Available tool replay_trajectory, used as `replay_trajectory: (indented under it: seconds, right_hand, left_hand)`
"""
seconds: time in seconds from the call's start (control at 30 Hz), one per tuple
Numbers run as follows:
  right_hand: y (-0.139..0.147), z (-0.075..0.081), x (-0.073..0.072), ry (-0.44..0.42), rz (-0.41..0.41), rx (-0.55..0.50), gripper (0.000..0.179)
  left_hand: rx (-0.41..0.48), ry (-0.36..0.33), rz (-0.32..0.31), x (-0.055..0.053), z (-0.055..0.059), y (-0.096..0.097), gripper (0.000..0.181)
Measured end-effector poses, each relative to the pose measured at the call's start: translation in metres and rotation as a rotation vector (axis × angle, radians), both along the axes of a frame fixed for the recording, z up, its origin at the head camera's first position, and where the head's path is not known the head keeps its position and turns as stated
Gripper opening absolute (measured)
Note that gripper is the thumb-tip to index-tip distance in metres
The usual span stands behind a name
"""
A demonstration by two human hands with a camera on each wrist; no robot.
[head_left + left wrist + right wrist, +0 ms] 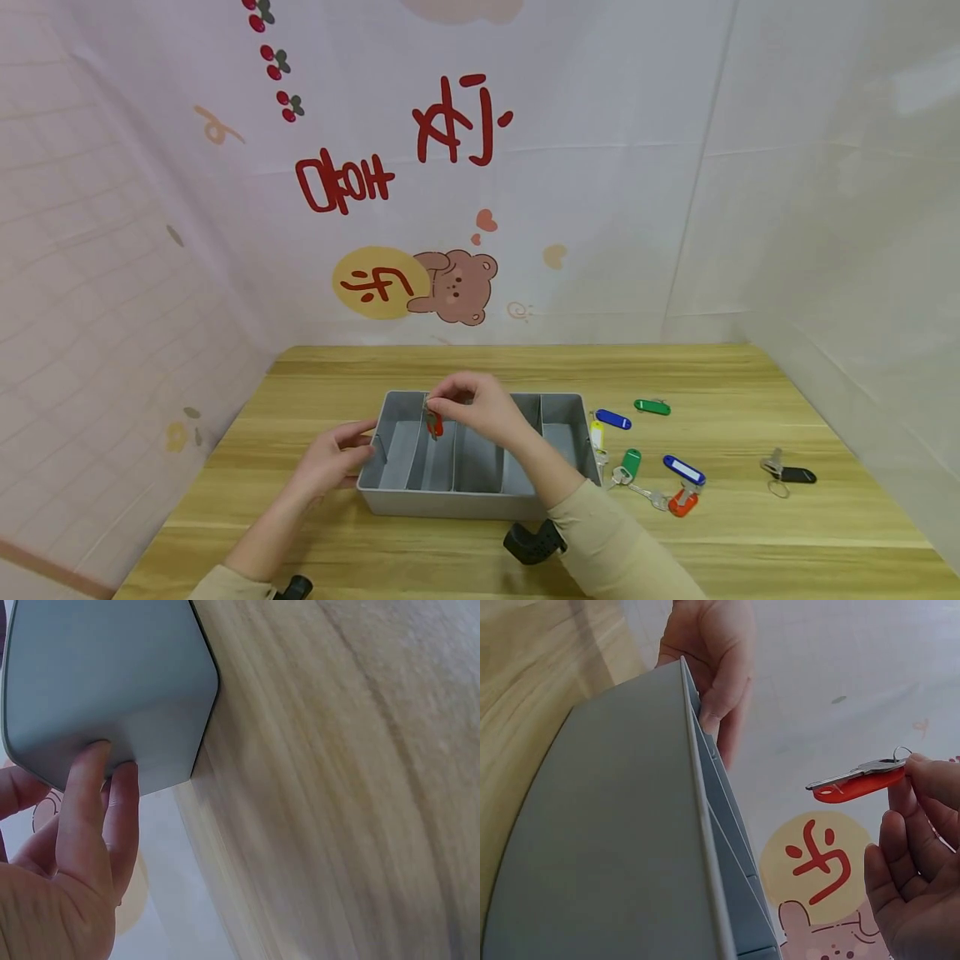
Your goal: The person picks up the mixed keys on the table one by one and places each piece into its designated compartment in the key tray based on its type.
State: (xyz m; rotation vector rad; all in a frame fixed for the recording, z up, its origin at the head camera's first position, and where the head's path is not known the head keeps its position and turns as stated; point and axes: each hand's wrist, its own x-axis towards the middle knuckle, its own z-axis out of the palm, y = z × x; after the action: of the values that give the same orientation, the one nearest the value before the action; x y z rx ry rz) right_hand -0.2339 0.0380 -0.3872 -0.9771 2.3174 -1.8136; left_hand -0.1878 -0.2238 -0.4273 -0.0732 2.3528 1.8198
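Note:
A grey divided tray (420,505) lies on the wooden table with its long side toward me. My left hand (330,461) is at the tray's left end; in the left wrist view its extended fingers (86,810) touch the outer wall. Above the tray's left compartments my right hand (480,408) pinches a key ring between thumb and fingertips. From it hang a silver key (847,774) and a red key tag (862,786), apart from the tray in the right wrist view. My right forearm hides part of the tray's right compartments.
Right of the tray lie several tagged keys: green tags (652,407), blue tags (684,470), a yellow tag (597,435) and a red tag (683,502). A black tag (795,475) with a key lies farther right. A printed cloth (600,208) hangs behind the table.

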Motion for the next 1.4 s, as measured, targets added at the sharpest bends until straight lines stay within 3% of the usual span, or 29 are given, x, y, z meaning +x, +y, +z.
replay_trajectory:
  seconds: [0.53,0.9,1.4]
  right_hand:
    - [-0.034,-0.002,-0.008,-0.043,-0.046,0.024,0.01]
    - [-0.046,-0.005,-0.016,-0.037,-0.107,0.094,0.008]
    - [-0.052,-0.008,-0.026,-0.037,-0.146,0.226,0.008]
  left_hand:
    - [-0.02,-0.006,0.001,-0.001,0.0,0.0,0.052]
    - [-0.005,-0.007,-0.015,-0.002,-0.001,-0.001,0.052]
    - [-0.011,-0.014,0.021,0.002,0.001,0.003,0.05]
